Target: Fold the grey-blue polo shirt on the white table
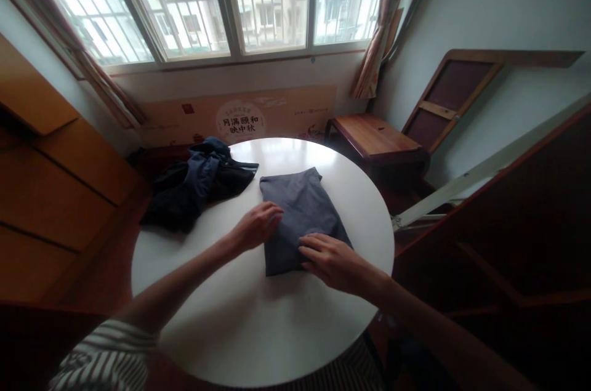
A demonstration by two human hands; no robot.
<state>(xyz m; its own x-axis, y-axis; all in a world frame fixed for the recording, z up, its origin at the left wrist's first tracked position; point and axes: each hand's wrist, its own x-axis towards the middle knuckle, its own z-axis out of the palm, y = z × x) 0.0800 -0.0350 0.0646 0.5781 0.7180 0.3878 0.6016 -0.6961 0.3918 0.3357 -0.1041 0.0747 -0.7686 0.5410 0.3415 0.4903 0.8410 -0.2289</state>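
A folded grey garment [300, 209] lies flat on the round white table [240, 317], right of its middle. My left hand [256, 225] rests on the garment's left edge, fingers curled onto the cloth. My right hand [330, 262] lies palm down on its near right corner, fingers spread and pointing left. Neither hand lifts the cloth.
A heap of dark blue and black clothes [198, 185] sits at the table's far left edge. A low wooden bench [376, 138] stands beyond the table at the right, a wooden cabinet [50, 181] at the left. Windows span the far wall.
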